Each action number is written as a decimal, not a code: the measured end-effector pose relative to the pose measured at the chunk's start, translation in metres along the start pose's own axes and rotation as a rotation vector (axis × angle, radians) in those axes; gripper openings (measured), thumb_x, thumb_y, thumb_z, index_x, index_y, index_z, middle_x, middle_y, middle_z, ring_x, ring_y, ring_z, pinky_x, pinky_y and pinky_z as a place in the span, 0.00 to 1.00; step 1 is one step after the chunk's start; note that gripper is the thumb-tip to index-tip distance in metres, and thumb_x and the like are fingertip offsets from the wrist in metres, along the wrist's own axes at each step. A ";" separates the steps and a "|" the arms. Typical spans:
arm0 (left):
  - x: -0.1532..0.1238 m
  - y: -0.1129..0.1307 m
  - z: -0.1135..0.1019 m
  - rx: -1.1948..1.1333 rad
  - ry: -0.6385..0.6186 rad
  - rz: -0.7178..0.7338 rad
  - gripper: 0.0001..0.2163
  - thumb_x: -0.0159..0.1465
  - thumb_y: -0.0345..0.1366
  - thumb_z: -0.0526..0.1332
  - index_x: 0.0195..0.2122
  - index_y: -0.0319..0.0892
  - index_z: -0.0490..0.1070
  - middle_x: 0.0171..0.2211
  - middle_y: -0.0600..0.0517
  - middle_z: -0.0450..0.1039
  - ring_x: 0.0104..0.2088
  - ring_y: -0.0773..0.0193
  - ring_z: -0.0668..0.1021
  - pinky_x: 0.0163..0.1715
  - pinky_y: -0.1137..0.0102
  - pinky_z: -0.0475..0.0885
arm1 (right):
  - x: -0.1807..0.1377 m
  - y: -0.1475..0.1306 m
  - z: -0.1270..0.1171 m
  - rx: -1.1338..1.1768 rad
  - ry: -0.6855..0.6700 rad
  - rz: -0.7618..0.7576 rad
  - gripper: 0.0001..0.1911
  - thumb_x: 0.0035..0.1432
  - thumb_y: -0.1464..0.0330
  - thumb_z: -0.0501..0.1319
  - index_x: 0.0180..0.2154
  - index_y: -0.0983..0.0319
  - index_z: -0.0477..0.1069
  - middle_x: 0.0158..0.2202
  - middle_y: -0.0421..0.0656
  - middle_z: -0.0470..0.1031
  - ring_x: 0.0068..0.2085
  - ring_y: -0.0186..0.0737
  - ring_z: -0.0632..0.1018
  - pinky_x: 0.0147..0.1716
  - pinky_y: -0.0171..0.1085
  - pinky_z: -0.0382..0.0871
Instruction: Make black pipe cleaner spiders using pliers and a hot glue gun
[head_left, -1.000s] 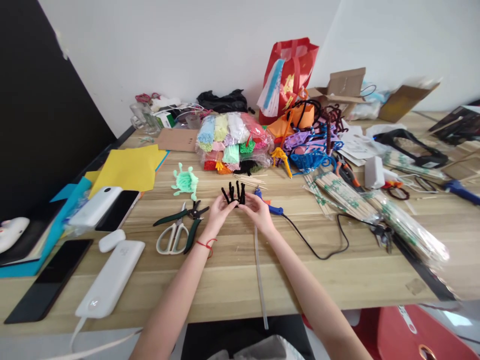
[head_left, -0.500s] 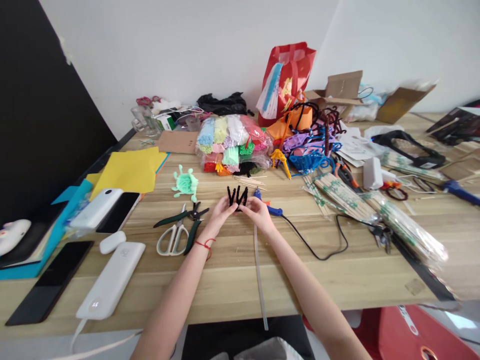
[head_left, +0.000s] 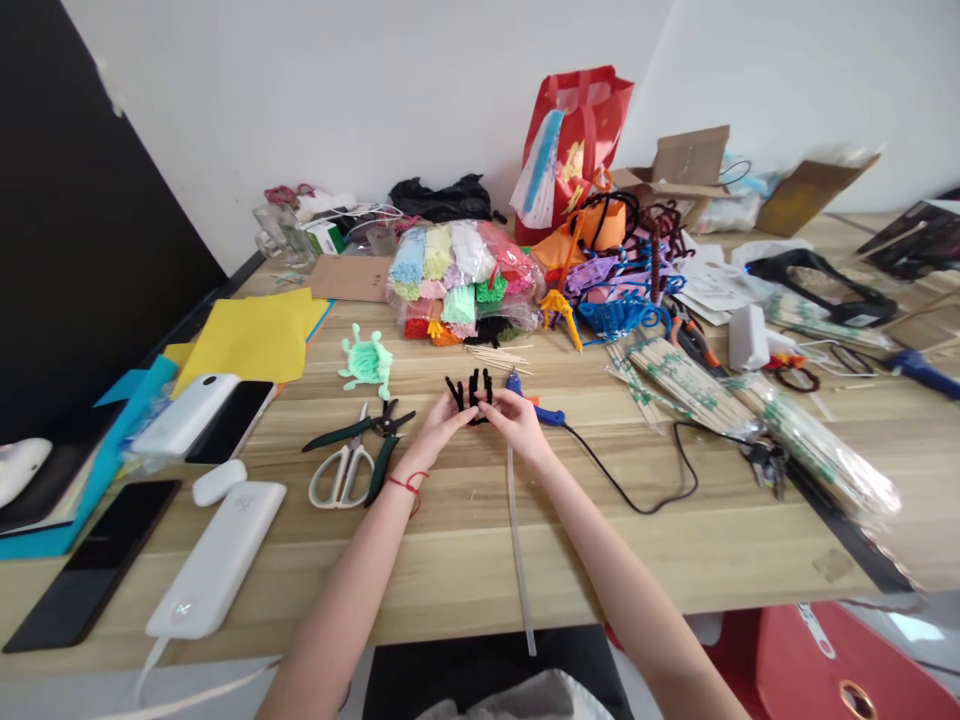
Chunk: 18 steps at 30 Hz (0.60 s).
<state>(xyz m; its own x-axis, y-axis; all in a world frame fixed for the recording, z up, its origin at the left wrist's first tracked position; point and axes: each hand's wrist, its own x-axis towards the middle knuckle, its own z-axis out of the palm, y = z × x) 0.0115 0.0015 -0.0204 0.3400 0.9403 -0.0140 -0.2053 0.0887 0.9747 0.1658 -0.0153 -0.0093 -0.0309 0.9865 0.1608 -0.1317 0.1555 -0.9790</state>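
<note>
Several black pipe cleaners (head_left: 474, 388) stick up in a bunch between my two hands, their lower ends hidden by my fingers. My left hand (head_left: 444, 425) pinches the bunch from the left. On the other side, my right hand (head_left: 516, 422) is closed on the same bunch. A blue hot glue gun (head_left: 551, 416) lies just behind my right hand, with a clear glue stick (head_left: 517, 550) reaching toward the table's front edge. Left of my left hand are white-handled scissors (head_left: 342, 476) and green-handled cutters (head_left: 384, 450). A mint-green pipe cleaner turtle shape (head_left: 367, 362) lies further back.
Bagged coloured pipe cleaners (head_left: 465, 280) and loose wooden sticks (head_left: 496, 357) lie behind my hands. To the right are bagged sticks (head_left: 690, 395) and a black cord (head_left: 645, 512). A power bank (head_left: 217, 560) and phone (head_left: 94, 565) lie left. A red bag (head_left: 577, 150) stands behind.
The black pipe cleaners have shifted between my fingers: the left ones lean out to the left and the others stand straighter. My hands stay in nearly the same place. The view has tilted slightly.
</note>
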 end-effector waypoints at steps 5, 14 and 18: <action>0.002 -0.003 -0.002 -0.083 0.021 -0.051 0.22 0.60 0.47 0.61 0.54 0.45 0.68 0.51 0.47 0.74 0.50 0.54 0.76 0.49 0.60 0.71 | 0.002 0.004 -0.002 -0.017 0.009 -0.021 0.16 0.48 0.58 0.67 0.37 0.61 0.77 0.37 0.46 0.80 0.36 0.44 0.79 0.39 0.43 0.74; 0.004 -0.007 -0.004 -0.089 -0.002 -0.033 0.24 0.60 0.51 0.59 0.53 0.43 0.69 0.46 0.47 0.76 0.43 0.55 0.78 0.37 0.65 0.73 | 0.002 0.000 -0.001 0.077 0.023 0.032 0.20 0.45 0.56 0.68 0.37 0.61 0.76 0.37 0.46 0.81 0.37 0.46 0.80 0.37 0.42 0.75; 0.004 -0.005 -0.004 -0.079 0.029 -0.066 0.27 0.60 0.55 0.58 0.56 0.45 0.66 0.49 0.45 0.74 0.38 0.56 0.79 0.28 0.68 0.71 | 0.003 -0.001 -0.003 0.052 0.083 0.068 0.20 0.45 0.53 0.67 0.35 0.61 0.75 0.34 0.45 0.80 0.30 0.41 0.78 0.26 0.37 0.72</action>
<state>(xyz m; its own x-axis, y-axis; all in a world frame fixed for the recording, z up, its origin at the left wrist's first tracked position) 0.0104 0.0056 -0.0257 0.3291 0.9404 -0.0850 -0.2555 0.1754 0.9508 0.1692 -0.0119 -0.0080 0.0407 0.9959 0.0809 -0.1833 0.0870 -0.9792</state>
